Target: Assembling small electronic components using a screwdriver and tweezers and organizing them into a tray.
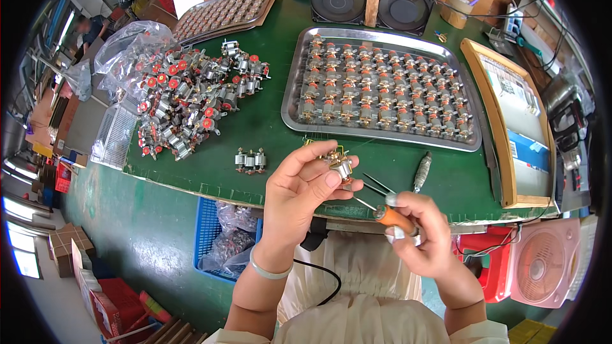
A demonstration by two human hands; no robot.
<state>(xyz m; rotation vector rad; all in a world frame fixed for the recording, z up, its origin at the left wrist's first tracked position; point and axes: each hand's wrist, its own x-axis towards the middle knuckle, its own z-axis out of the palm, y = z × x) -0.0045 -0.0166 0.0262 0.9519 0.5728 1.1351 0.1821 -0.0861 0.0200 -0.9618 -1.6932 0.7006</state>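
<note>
Both forearms come up from the bottom edge, elbows bent, hands meeting just in front of the bench edge. The left hand (299, 194) is curled with thumb and fingertips pinching a small motor part (339, 164), a shiny metal body with thin brass-coloured bits on it, held up just above the green mat (268, 127). There's a pale bangle (268, 271) on that wrist. The right hand (421, 236) is wrapped around the orange handle of a soldering iron (392, 216), held like a pen, its thin metal tip angled up-left and ending just under the part; can't tell if it actually touches.

Further back on the mat sits a shallow steel tray (382, 33) packed with neat rows of wound copper-and-orange pieces. To the left is a loose heap of motors (191, 99) with red caps and bare metal casings, next to crinkly clear bags. Two little motors (250, 160) lie by themselves near the left hand.
</note>
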